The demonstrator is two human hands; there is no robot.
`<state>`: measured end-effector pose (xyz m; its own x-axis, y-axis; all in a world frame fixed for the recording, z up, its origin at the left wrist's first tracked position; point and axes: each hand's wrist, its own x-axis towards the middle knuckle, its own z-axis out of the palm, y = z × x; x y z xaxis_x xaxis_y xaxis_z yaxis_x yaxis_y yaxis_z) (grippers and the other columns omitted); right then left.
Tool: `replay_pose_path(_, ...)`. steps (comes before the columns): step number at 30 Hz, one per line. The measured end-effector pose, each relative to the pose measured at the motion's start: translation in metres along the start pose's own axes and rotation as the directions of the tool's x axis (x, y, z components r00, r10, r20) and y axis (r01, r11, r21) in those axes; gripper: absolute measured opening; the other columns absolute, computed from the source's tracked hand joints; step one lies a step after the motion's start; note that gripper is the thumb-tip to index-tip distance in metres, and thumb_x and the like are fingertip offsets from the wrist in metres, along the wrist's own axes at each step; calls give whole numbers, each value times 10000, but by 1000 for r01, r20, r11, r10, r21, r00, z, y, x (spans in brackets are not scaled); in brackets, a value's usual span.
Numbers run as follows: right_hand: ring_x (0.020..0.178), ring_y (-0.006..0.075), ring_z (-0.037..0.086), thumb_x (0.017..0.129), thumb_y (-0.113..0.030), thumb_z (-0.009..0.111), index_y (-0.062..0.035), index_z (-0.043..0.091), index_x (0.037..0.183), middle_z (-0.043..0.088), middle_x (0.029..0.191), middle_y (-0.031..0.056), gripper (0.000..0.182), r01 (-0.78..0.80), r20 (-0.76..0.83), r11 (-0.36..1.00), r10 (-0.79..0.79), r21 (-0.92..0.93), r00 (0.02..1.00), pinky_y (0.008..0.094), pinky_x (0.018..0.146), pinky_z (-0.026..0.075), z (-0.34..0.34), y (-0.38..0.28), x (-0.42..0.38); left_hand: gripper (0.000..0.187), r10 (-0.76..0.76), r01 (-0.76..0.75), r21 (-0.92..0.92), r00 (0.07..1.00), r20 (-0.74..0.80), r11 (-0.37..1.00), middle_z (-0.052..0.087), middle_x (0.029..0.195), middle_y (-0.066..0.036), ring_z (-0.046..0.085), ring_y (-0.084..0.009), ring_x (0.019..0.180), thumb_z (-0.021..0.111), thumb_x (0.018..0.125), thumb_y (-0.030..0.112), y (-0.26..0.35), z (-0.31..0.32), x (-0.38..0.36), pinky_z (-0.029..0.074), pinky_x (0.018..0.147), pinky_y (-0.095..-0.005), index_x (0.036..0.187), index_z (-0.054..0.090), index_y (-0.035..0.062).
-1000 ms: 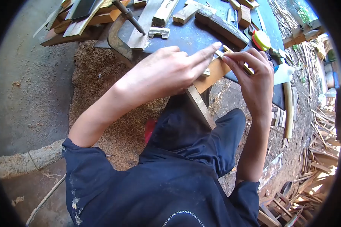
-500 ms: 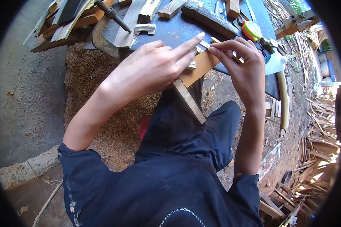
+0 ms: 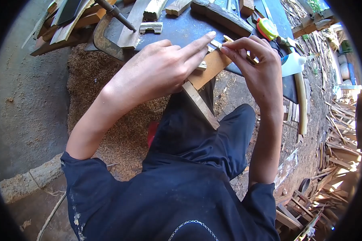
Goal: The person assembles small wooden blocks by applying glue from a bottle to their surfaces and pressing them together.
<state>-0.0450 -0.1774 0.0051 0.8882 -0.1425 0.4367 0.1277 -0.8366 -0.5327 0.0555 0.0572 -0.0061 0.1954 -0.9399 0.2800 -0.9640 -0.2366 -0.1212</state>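
My left hand [image 3: 161,66] reaches over a flat brown piece [image 3: 213,69], its index finger stretched along a small pale piece [image 3: 214,43]. Its thumb and lower fingers are hidden. From beneath that hand a wooden strip [image 3: 202,105] slants down toward my lap; the strip and the brown piece meet at an angle beside the palm. A short wood block [image 3: 201,66] shows under the left fingers. My right hand [image 3: 255,60] has thumb and index finger pinched together at the brown piece's far end, by the pale piece. What exactly it pinches is too small to tell.
The dark bench [image 3: 177,34] bears a C-clamp [image 3: 118,16], a notched wood block [image 3: 151,27], a dark timber [image 3: 221,18], a yellow-red tape measure [image 3: 267,29] and a white bottle [image 3: 293,64]. A wooden handle [image 3: 301,104] overhangs its right edge. Sawdust [image 3: 104,120] covers the floor.
The view has shifted slightly, so the bench items sit a little higher and to the left. Both hands keep nearly the same pose on the wood pieces.
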Motion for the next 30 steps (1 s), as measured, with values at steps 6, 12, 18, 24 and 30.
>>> replay_pose_path(6,778,218,606,902,-225,847,-73,811,959,614,781,37,166,20,8,1000,-20,-10,1000,369,733,445,2,3,2,611,-21,20,-50,1000,-16,999,497,1684,-100,738,-248,809,787,872,127,-2,3,-2,608,856,-383,1445,635,-19)
replay_pose_path(12,747,104,526,923,-238,863,-52,797,1014,596,812,-15,217,-212,144,956,185,203,972,292,675,416,3,11,4,664,-33,31,-67,999,-31,997,486,1691,-104,730,-255,819,811,818,99,-1,6,-6,606,847,-388,1445,628,-19)
replay_pose_path(18,762,33,482,929,-291,896,-37,746,1191,550,816,-65,395,-285,254,899,206,334,945,225,664,381,1,19,11,705,-29,26,-62,999,-39,998,479,1694,-109,723,-258,816,822,789,90,-1,9,-8,602,846,-386,1455,618,-20)
replay_pose_path(24,784,69,582,892,-384,919,-13,719,1270,609,890,-5,567,-311,280,913,237,262,930,238,634,474,-5,20,15,681,-36,29,-80,996,-81,996,483,1691,-109,729,-254,840,814,806,90,1,15,-12,600,859,-384,1451,622,-16)
replay_pose_path(30,908,67,564,905,-383,909,-73,747,1309,600,1008,-24,535,-337,335,917,256,212,907,233,777,459,-7,17,18,664,-93,88,-80,994,-57,993,486,1690,-80,742,-237,955,798,884,124,5,17,-15,583,910,-378,1505,584,30)
